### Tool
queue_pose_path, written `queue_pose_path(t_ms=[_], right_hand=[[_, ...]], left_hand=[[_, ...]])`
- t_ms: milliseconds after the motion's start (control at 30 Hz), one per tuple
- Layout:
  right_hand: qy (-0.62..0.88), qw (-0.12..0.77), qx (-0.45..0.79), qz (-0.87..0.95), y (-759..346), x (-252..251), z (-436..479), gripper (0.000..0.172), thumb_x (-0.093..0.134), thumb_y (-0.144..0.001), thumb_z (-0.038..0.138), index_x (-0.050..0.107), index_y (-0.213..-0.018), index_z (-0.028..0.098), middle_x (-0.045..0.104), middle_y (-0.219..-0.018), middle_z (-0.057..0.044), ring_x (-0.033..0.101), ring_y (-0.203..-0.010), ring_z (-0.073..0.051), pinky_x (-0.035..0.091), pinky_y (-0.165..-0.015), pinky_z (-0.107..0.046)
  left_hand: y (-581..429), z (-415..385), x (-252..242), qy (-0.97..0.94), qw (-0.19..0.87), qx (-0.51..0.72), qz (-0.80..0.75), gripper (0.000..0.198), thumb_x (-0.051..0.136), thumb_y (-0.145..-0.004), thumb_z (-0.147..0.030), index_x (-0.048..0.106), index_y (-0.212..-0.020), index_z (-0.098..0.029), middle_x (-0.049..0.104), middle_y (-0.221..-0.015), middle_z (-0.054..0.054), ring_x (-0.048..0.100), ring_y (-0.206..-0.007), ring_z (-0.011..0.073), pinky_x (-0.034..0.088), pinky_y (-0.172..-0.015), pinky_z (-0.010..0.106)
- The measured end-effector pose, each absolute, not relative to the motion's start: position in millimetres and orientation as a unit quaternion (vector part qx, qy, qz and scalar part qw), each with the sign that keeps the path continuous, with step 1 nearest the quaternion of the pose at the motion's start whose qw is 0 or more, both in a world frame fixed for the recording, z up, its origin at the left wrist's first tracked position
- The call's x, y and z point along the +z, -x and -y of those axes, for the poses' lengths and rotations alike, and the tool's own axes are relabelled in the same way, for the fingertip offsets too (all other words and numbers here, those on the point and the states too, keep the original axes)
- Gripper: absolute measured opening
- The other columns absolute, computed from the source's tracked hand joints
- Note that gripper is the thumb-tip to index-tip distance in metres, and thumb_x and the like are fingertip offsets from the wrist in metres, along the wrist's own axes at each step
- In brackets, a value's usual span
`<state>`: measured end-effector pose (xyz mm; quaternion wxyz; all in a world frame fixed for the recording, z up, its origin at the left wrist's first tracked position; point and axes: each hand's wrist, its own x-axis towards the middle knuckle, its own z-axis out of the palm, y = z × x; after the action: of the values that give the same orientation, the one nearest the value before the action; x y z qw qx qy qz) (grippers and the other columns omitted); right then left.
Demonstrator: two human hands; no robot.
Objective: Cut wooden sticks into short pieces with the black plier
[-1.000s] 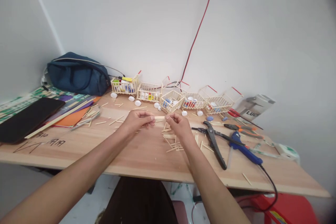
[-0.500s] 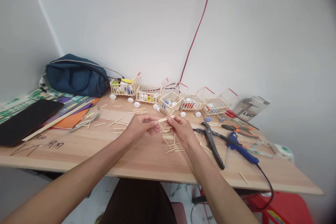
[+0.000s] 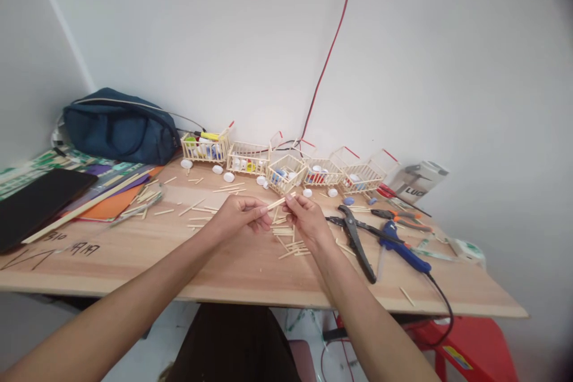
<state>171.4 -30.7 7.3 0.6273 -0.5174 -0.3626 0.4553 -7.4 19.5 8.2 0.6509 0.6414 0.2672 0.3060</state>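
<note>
lettering "luc" is legible on the box (image 3: 423, 181); handwriting (image 3: 84, 249) on the tabletop (image 3: 250, 277) is only partly readable. the left hand (image 3: 244, 215) and right hand (image 3: 308, 218) each pinch 1 end of the pale stick piece (image 3: 276, 203), raised over the tabletop; whether it comprises 1 stick or more is unclear. behind: 5 miniature carts (image 3: 286, 174). at right: 1 blue glue gun (image 3: 409, 255), 1 orange-handled pliers (image 3: 409, 221).

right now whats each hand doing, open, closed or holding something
Left hand: closed, pinching one end of a short wooden stick, possibly more than one.
Right hand: closed, pinching the other end.
</note>
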Motion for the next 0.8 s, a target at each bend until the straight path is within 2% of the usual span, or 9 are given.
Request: queue_pose_path(t_ms=[267, 467, 633, 800], right_hand=[[0.515, 0.614, 0.486, 0.348, -169.8, 15.8, 32.8, 0.045, 0.086, -0.044, 0.051, 0.065, -0.066, 0.017, 0.06, -0.063, 0.002, 0.052, -0.059, -0.009, 0.037, -0.05, -0.021], [0.504, 0.611, 0.501, 0.348, -168.0, 18.1, 36.5, 0.043, 0.085, -0.049, 0.049, 0.066, -0.07, 0.018, 0.061, -0.063, 0.001, 0.055, -0.06, -0.01, 0.039, -0.051, -0.02], [0.503, 0.604, 0.501, 0.363, -171.1, 17.2, 37.7, 0.041, 0.084, -0.052, 0.049, 0.066, -0.069, 0.017, 0.063, -0.065, 0.0, 0.057, -0.062, -0.01, 0.04, -0.052, -0.02], [0.51, 0.602, 0.481, 0.383, -173.3, 13.6, 37.4, 0.04, 0.082, -0.055, 0.051, 0.067, -0.07, 0.017, 0.063, -0.064, 0.0, 0.057, -0.061, -0.009, 0.041, -0.054, -0.02]], left_hand=[[7.8, -20.3, 5.9, -0.656, 0.638, 0.31, -0.258, 0.034, 0.075, -0.07, -0.046, 0.069, -0.074, -0.013, 0.072, -0.071, 0.008, 0.063, -0.058, 0.0132, 0.049, -0.054, 0.022], [10.3, -20.8, 1.7, -0.7, 0.577, 0.33, -0.263, 0.029, 0.069, -0.076, -0.043, 0.069, -0.074, -0.014, 0.07, -0.066, 0.005, 0.06, -0.054, 0.0118, 0.047, -0.054, 0.022], [11.2, -18.3, 1.6, -0.741, 0.516, 0.341, -0.263, 0.024, 0.063, -0.081, -0.037, 0.068, -0.075, -0.015, 0.069, -0.067, 0.004, 0.06, -0.058, 0.0118, 0.045, -0.056, 0.021], [11.5, -11.7, 7.8, -0.769, 0.468, 0.344, -0.269, 0.025, 0.059, -0.083, -0.035, 0.064, -0.068, -0.016, 0.065, -0.062, 0.001, 0.057, -0.057, 0.0111, 0.042, -0.057, 0.02]])
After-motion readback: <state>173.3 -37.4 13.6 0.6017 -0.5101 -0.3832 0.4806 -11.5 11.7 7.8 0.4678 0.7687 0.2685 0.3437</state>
